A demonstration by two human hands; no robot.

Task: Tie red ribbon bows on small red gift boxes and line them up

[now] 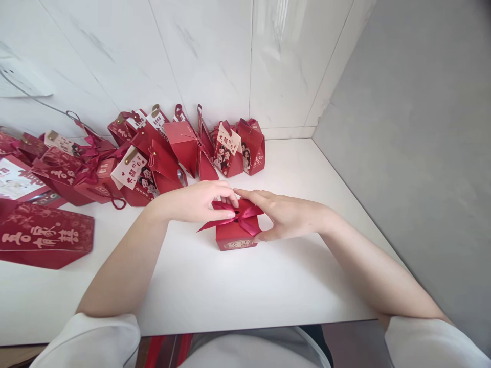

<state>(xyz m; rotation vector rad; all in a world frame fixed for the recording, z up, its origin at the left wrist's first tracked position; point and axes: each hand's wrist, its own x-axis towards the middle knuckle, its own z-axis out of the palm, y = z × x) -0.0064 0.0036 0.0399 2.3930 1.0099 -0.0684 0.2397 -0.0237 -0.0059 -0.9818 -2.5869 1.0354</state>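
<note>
Head view: my two bare hands meet over one small red box (235,237), which sits upright on the white table (268,291) in front of me. My left hand (201,201) has its fingers curled, thumb and fingertips at the one glossy ribbon bow (248,225) on top; I cannot tell whether they pinch the ribbon. My right hand (286,213) is spread, thumb well apart from the fingers and touching the box's right front corner, the forefinger reaching over the back by my left fingertips. Two white sleeves (102,337) end around my elbows. Behind the box, two red boxes (229,162) stand side by side at the right end of a row, one bearing one cream tag (229,137). Leftward, a crowd of red boxes (74,176) overlaps too much for me to count. In front of it lies one red box with pale characters (46,240), cut off by the left edge. One thin cable (36,100) runs across the tiled wall (210,66), and one grey surface (418,133) rises on my right.
</note>
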